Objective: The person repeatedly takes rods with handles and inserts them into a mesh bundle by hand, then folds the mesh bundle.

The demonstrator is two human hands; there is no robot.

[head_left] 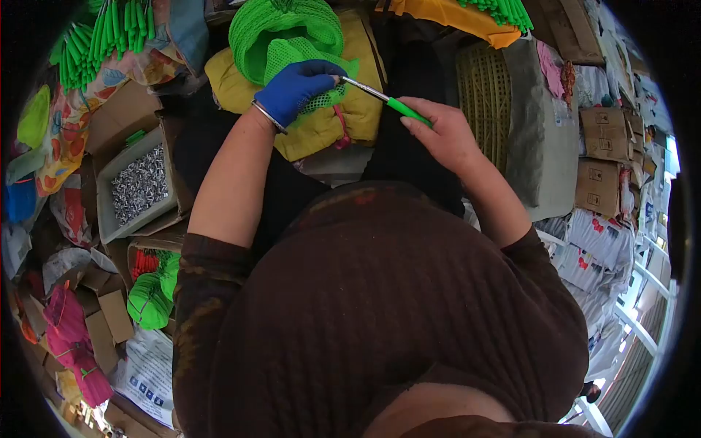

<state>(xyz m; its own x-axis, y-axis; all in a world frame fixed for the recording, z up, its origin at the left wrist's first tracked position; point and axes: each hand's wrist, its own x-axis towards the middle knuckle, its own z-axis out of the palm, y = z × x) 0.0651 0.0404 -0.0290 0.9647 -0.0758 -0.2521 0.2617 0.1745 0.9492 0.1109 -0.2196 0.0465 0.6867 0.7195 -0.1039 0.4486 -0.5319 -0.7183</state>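
Note:
My right hand [445,135] is closed round the green handle of a telescopic metal rod [369,90], which slants up to the left. In a blue glove with bare fingertips, my left hand [298,89] pinches the rod's silver end. Whether it also grips something small there is hidden by the fingers. Just beneath and beyond the left hand lies green mesh netting [286,55], bunched in rings on a yellow cloth [363,117] over my lap. A pink tie [342,125] shows on the cloth.
To my left, a grey bin [109,182] holds many small metal parts. Bundles of green handles [124,29] lie at the upper left, more [504,13] at the upper right. A woven basket [482,102] stands right of my knee; cardboard boxes [604,135] are stacked farther right.

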